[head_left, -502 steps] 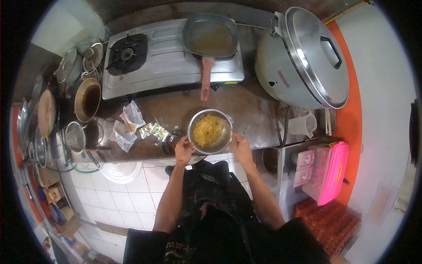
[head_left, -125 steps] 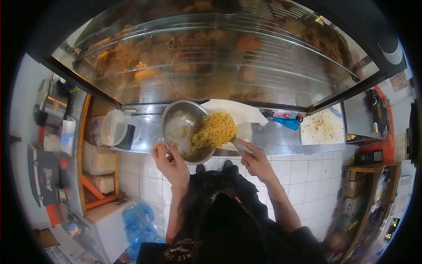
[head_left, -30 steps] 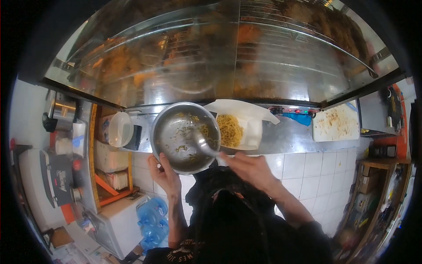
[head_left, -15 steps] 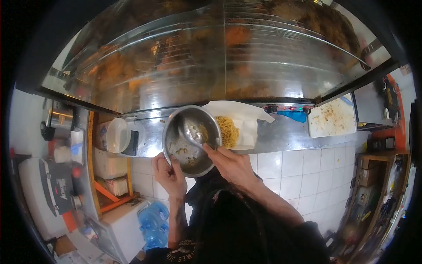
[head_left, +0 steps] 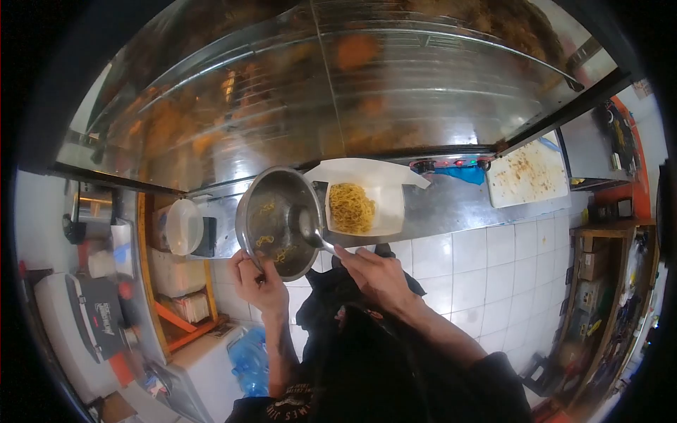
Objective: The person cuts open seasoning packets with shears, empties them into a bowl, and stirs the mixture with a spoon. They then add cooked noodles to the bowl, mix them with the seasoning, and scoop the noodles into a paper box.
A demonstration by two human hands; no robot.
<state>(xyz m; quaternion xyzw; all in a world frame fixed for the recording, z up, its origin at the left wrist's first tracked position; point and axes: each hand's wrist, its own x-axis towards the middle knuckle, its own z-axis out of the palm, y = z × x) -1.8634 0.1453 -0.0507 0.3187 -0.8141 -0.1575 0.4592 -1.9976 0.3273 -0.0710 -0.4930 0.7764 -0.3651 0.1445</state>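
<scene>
My left hand point(head_left: 261, 282) is closed on the near left rim of a steel mixing bowl point(head_left: 255, 211), thumb inside the edge. The bowl is tilted, and a few loose noodle strands point(head_left: 285, 252) cling to its inside. My right hand point(head_left: 374, 275) grips the handle of a metal spoon point(head_left: 310, 229), whose head is inside the bowl near its right wall. Just right of the bowl, a heap of yellow noodles point(head_left: 351, 209) lies in an open white paper takeout box point(head_left: 389, 201) on the steel counter point(head_left: 441, 209).
A glass-fronted display case point(head_left: 240, 134) rises behind the counter. A stained white cutting board point(head_left: 529, 176) and a blue cloth point(head_left: 462, 175) lie to the right. At left are a clear plastic tub point(head_left: 185, 227) and a dark flat box point(head_left: 206, 237). Blue water bottles point(head_left: 248, 363) stand on the floor.
The bowl has moved left, away from the box, uncovering more of the noodles. The spoon has shifted toward the bowl's right side, and fewer noodles show near it. The camera view has turned slightly.
</scene>
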